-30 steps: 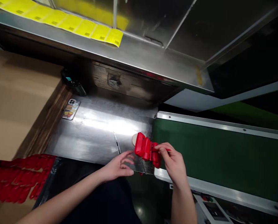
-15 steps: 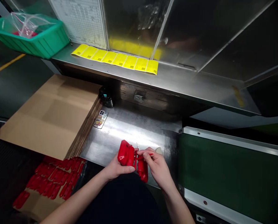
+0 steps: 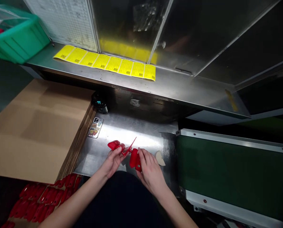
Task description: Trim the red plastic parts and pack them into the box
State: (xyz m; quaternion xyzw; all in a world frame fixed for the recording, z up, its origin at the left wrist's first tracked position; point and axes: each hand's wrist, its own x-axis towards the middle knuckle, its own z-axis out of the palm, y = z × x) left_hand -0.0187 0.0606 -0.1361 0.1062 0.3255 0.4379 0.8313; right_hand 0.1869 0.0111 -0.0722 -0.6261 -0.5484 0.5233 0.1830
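My left hand (image 3: pixel 113 162) is closed on a red moulded plastic part (image 3: pixel 114 145), thumb on top, low over the metal table. My right hand (image 3: pixel 152 169) grips a second red plastic part (image 3: pixel 133 158) just to the right, its fingers wrapped behind it. Between the two parts runs a thin red plastic sprue (image 3: pixel 129 148), with one long pointed stem sticking up and away. Whether the sprue still joins both parts cannot be made out. Beside my right hand a cream-coloured, curved piece (image 3: pixel 160 158) lies on the table.
Cardboard sheets (image 3: pixel 41 126) are stacked at left, near a phone (image 3: pixel 95 127) and a black jar-like object (image 3: pixel 100 103). Below them lie rows of red parts (image 3: pixel 34 202). A green conveyor belt (image 3: pixel 231 171) is at right. Yellow labels (image 3: pixel 103 61) and a green bin (image 3: pixel 20 41) occupy the shelf.
My right hand has gone from pinching the thin sprue to gripping the right red part. The parts have turned and spread apart. The view has shifted, moving the surroundings left.
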